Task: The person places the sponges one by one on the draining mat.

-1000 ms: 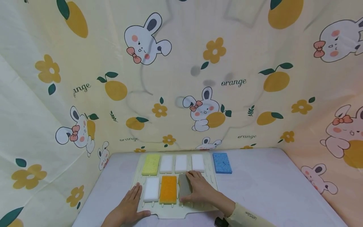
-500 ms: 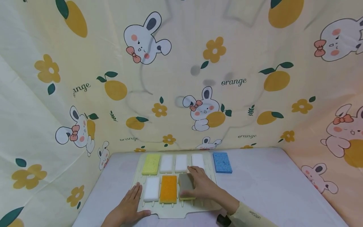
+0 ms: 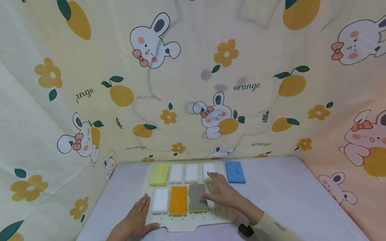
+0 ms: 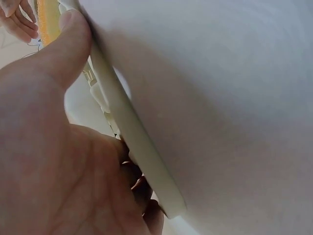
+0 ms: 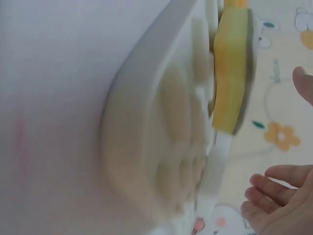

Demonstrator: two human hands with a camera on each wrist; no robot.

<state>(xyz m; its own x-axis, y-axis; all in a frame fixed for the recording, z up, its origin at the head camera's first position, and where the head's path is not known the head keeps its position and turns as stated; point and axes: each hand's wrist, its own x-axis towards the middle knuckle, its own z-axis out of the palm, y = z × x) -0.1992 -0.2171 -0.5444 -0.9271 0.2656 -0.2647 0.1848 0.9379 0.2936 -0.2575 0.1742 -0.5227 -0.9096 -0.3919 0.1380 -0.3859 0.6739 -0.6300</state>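
Note:
A cream ribbed tray (image 3: 181, 226) holds two rows of sponges. My left hand (image 3: 135, 214) rests on its left edge with straight fingers, the thumb along the front rim. In the front row lie a white sponge (image 3: 160, 201), an orange sponge (image 3: 178, 201) and a grey-topped yellow sponge (image 3: 197, 197). My right hand (image 3: 224, 193) hovers over the tray's right part, fingers spread and nothing in them. The right wrist view shows that hand apart from the grey-topped sponge (image 5: 232, 68). Another white block (image 3: 211, 204) is partly hidden beneath my right hand.
The back row has a light yellow sponge (image 3: 159, 174) and several white ones. A blue sponge (image 3: 235, 172) lies on the white table (image 3: 271, 187), right of the tray. A printed cloth (image 3: 181, 83) stands behind. A black device (image 3: 245, 230) sits by my right wrist.
My right hand has let go of the grey-topped sponge and moved up and right, uncovering it on the tray. My left hand has stayed in place.

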